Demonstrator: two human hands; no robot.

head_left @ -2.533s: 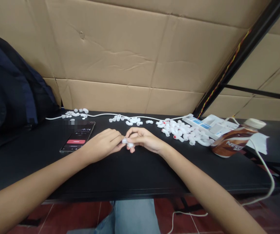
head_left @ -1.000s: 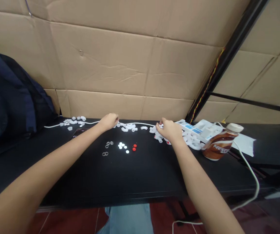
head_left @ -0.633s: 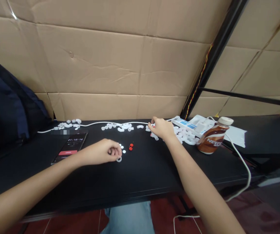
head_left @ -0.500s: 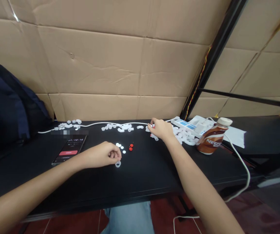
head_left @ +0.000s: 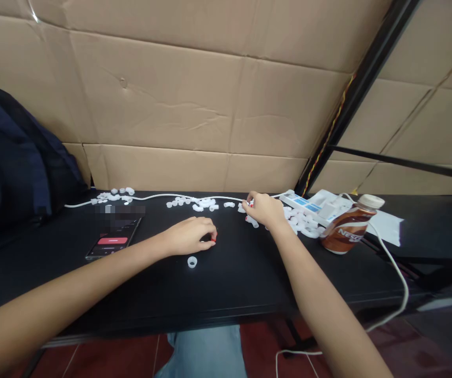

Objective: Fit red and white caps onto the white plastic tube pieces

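My left hand [head_left: 190,236] is over the middle of the black table, thumb and index finger closed on a small red piece [head_left: 213,240]. Below it, a translucent white ring [head_left: 192,262] lies alone. My right hand [head_left: 264,209] is farther back, its fingers curled at the white pieces beside the pile; a bit of red shows at its fingertips, and what it grips is too small to make out. One white piece with a red end [head_left: 251,221] lies just under that hand. The small white discs are hidden behind my left hand.
A phone [head_left: 112,240] lies at the left near a dark backpack [head_left: 24,152]. White rings [head_left: 194,203] line the cable at the back. To the right are a pile of white rings [head_left: 302,223], a power strip [head_left: 300,202] and a brown bottle [head_left: 347,226]. Cardboard stands behind.
My left hand has moved right and slightly back, from the white ring to the red pieces, and has closed on one. The ring stays on the table. My right hand has barely moved.
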